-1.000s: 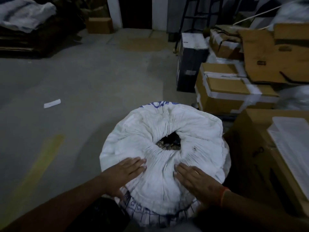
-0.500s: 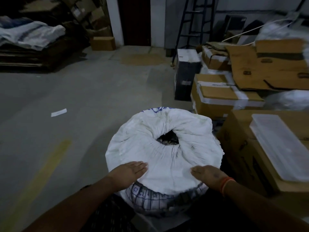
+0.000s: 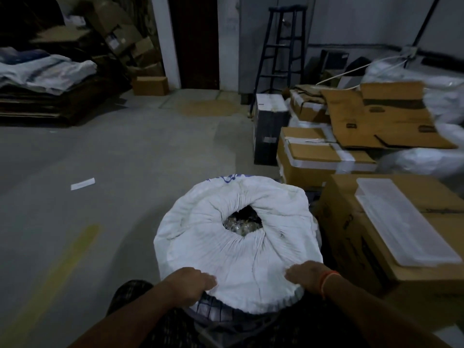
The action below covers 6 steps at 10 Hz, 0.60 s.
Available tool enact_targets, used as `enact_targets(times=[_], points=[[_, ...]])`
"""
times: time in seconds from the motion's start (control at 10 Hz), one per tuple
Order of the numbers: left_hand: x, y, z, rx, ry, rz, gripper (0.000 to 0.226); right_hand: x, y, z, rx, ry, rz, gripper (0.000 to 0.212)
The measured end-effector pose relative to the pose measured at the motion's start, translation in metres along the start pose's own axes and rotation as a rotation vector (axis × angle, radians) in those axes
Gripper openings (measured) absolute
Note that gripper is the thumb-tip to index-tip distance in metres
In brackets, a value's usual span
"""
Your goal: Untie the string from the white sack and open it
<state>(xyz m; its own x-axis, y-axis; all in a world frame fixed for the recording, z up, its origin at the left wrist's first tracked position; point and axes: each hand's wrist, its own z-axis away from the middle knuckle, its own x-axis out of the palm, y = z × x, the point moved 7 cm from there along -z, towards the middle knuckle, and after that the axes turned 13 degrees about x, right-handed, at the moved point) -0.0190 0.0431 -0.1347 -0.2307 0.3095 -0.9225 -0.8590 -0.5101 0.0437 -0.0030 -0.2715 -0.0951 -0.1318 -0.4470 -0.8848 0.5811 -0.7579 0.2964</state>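
Observation:
The white sack point(image 3: 251, 257) stands upright on the floor right in front of me. Its gathered top has a small round opening point(image 3: 243, 221) in the middle, and pale small items show inside. No string is visible. My left hand point(image 3: 188, 283) grips the rolled near rim on the left, fingers curled over the cloth. My right hand point(image 3: 305, 275), with an orange band at the wrist, grips the near rim on the right. Blue printed lines show on the sack's side below the rim.
Cardboard boxes point(image 3: 324, 156) are stacked close to the sack's right, one with a clear plastic lid point(image 3: 401, 222) on top. A dark stepladder point(image 3: 283, 49) stands by the back wall. Folded sacks on flat cardboard point(image 3: 45, 74) lie at the far left. A paper scrap point(image 3: 82, 184) lies on the floor.
Both hands slid from the sack's top toward me down to its near rim and closed on the cloth. The view has tilted up, showing more of the room.

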Motion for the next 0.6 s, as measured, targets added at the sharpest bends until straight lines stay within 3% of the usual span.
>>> enact_targets(times=[0.1,0.2,0.3,0.4,0.6], points=[[-0.001,-0.003,0.008,-0.062,0.072,0.225,0.06,0.019,-0.003,0.003,0.067,-0.128,0.1,0.046],[-0.015,0.012,0.01,0.017,0.103,0.277,0.069,0.0,0.002,0.008,0.158,0.017,0.136,0.057],[-0.025,0.013,0.011,-0.019,0.159,0.319,0.081,0.008,-0.007,0.016,0.132,-0.337,-0.002,0.083],[-0.053,0.005,0.01,-0.018,0.369,0.389,0.067,-0.007,-0.001,0.008,0.203,-0.232,-0.347,0.075],[-0.12,-0.033,0.0,-0.117,0.793,0.54,0.059,-0.052,0.051,-0.016,0.337,0.25,-1.215,0.024]])
